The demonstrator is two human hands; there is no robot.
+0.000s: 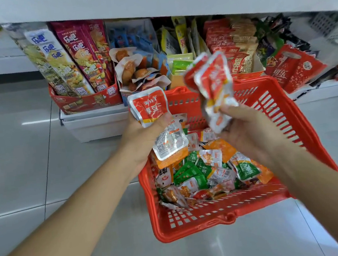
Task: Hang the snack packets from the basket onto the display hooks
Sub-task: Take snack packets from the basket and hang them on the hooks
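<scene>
A red plastic basket [282, 103] stands on the floor, holding several small snack packets [200, 172] in green, orange and red. My left hand [142, 139] grips a few red-and-white packets [151, 106] above the basket's left rim. My right hand [247, 128] grips a bunch of the same red-and-white packets [211, 85], lifted above the basket's far side and blurred. No display hooks are visible in this view.
Behind the basket a low white shelf [96, 123] carries boxes of snacks: tall strip packs [77, 58] at the left, orange-brown packets [137, 68] in the middle, red bags [295, 68] at the right. A white shelf board [151, 4] overhangs them. Grey floor tiles [21, 164] surround the basket.
</scene>
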